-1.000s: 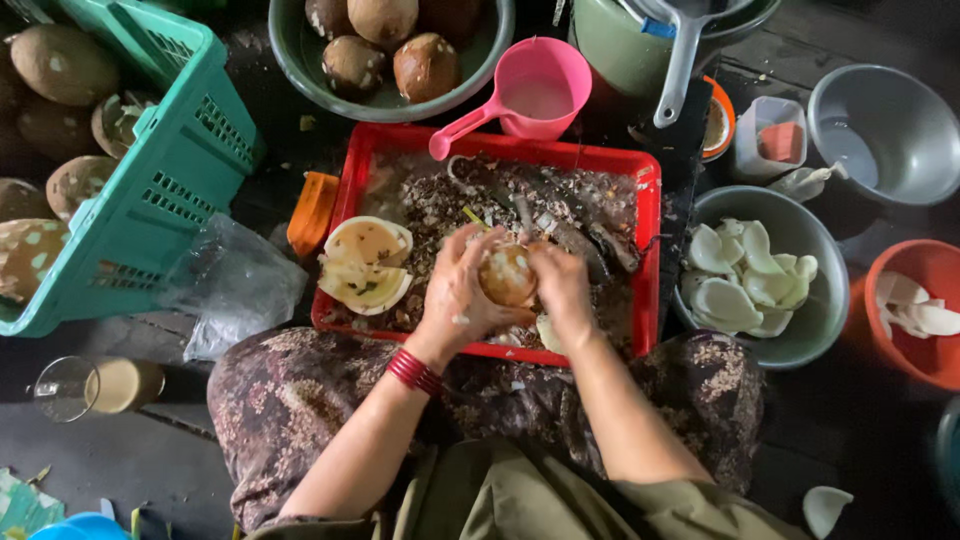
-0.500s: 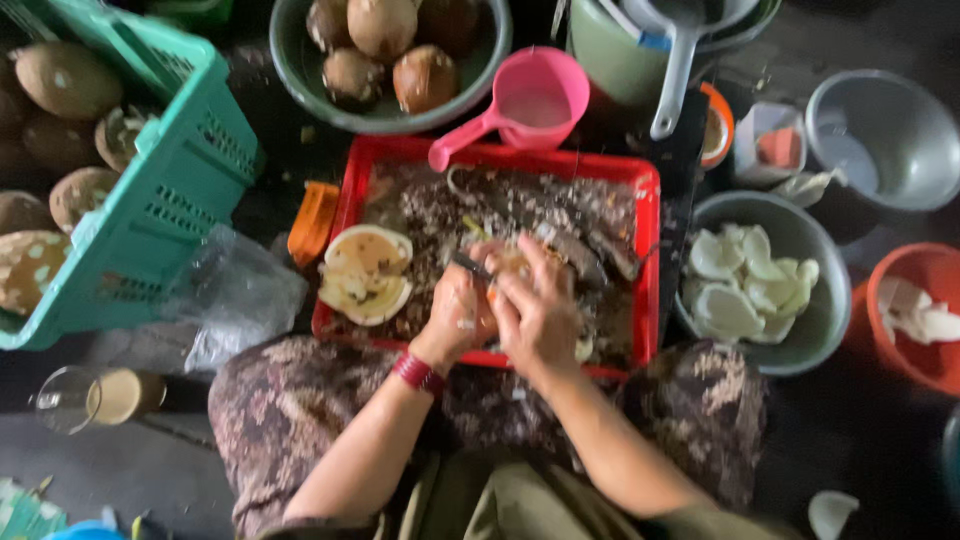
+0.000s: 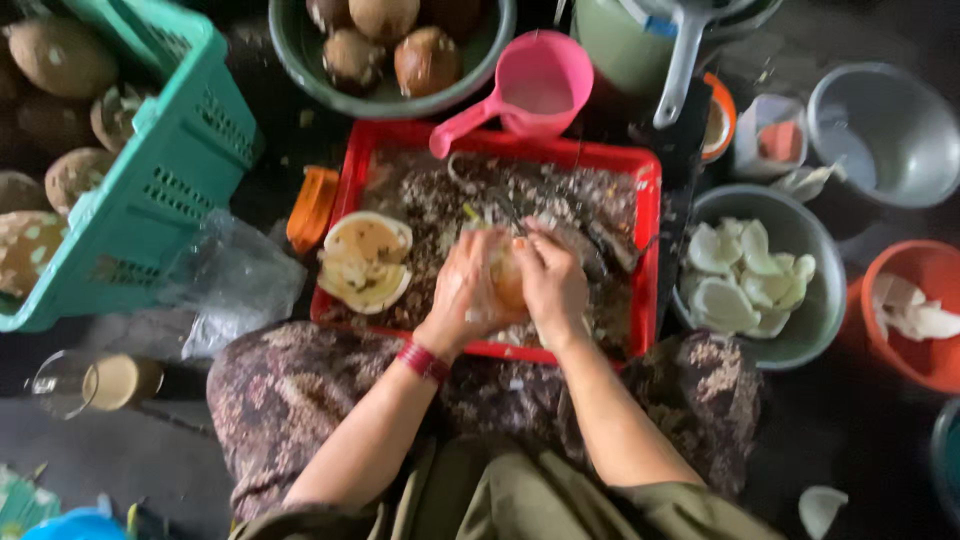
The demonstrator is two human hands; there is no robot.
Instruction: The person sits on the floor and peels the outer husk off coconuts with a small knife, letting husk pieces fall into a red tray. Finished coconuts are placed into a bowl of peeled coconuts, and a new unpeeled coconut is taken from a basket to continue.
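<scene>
My left hand (image 3: 463, 293) and my right hand (image 3: 551, 283) are cupped together around a piece of pale yellow-brown fruit (image 3: 506, 279) above a red tray (image 3: 648, 262) littered with brown peelings. A thin dark blade pokes out just above the hands; which hand grips it is unclear. Two cut fruit halves (image 3: 364, 262) with cream flesh lie on the tray's left side. A red bracelet (image 3: 424, 361) circles my left wrist.
A teal plastic crate (image 3: 150, 190) stands at left beside brown husked fruits (image 3: 62, 58). A green bowl (image 3: 300, 52) of brown fruits and a pink scoop (image 3: 535, 85) sit behind the tray. A grey bowl (image 3: 822, 323) of white flesh pieces, an orange bowl (image 3: 918, 355) and metal bowl (image 3: 892, 126) are at right.
Both hands stay closed around the fruit piece over the tray, shifting slightly as they work it. The camera view has drifted a little.
</scene>
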